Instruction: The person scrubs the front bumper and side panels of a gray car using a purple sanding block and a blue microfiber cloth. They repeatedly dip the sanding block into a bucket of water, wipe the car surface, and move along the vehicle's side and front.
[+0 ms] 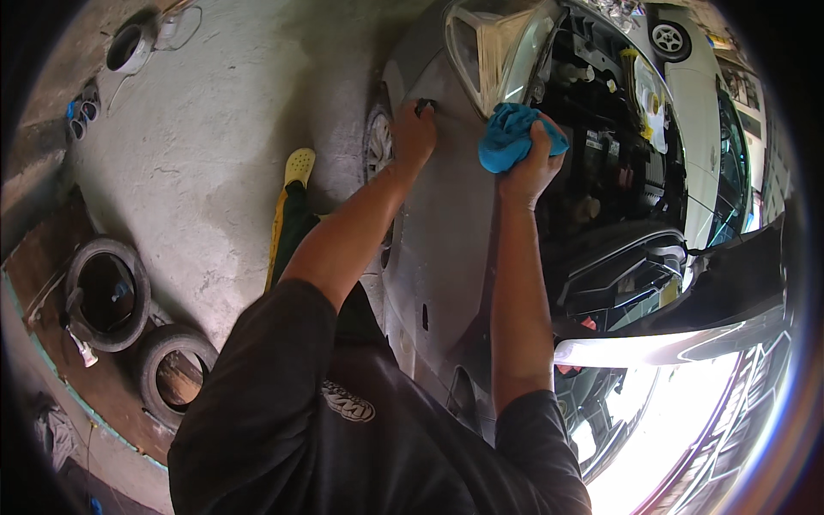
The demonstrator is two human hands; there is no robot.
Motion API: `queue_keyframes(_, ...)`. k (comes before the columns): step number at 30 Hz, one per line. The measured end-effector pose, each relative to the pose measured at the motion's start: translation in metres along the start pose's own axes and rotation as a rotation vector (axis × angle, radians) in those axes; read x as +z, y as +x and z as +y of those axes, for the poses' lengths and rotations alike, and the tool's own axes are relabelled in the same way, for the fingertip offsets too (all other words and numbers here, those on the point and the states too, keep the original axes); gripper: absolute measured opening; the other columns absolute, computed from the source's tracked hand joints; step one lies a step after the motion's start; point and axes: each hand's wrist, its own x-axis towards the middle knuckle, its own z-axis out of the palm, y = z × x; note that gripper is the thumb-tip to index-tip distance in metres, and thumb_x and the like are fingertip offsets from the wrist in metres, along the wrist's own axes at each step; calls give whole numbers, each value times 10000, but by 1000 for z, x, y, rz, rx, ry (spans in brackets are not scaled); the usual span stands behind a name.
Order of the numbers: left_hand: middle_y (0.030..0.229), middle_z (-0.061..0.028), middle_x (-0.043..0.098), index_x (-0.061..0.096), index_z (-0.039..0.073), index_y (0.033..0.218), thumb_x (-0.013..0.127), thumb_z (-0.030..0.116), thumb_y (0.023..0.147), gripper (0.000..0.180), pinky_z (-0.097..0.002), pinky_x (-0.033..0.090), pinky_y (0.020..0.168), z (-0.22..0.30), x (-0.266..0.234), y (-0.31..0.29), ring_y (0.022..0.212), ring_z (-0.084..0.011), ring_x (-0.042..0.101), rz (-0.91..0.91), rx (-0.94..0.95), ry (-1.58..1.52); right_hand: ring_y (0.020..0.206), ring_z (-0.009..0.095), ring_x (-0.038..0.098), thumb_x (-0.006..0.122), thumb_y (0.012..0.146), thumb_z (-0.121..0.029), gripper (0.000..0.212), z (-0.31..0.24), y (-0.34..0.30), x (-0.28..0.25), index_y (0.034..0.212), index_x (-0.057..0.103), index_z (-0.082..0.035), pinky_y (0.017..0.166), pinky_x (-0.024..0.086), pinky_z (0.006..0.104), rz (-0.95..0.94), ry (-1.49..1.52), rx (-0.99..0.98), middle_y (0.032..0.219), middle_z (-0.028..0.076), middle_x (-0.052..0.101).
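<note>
A grey car fender (pixel 451 197) stretches below both my arms, with the headlight (pixel 493 51) at its far end. My left hand (pixel 414 139) is closed at the fender's outer side, above the wheel. Its fingers are around a small black object (pixel 424 106), mostly hidden, whose kind I cannot make out. In my right hand (pixel 530 176) is a bunched blue cloth (pixel 508 142), close to the headlight's near corner and the engine bay's edge. Whether the cloth presses on the surface is unclear.
The open engine bay (pixel 601 172) lies to the right, under a raised hood (pixel 669 343). A light-coloured car (pixel 697 112) stands beyond it. On the left are two tyres (pixel 142 296) (pixel 150 369) on a brown board. My foot wears a yellow clog (pixel 299 165) on the concrete floor (pixel 215 129).
</note>
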Motion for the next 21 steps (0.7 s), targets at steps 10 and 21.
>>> queue_keyframes(10,1286,-238,643,660,7,1265,664,168,943,360,-471,448,1069,0,10,-20,1239,-430,587,53,199,-4,995,198,643,700,929,-155,316,-2,0,1,1184,622,15,909,542,339,-2,-1,17,1096,113,647)
queue_keyframes(21,1301,-250,642,661,-11,1243,693,197,933,375,-502,438,1077,12,-4,-18,1252,-437,577,-54,58,-29,992,192,637,699,936,-166,343,-4,-3,-2,1216,620,17,910,538,332,14,-76,-5,1112,103,646)
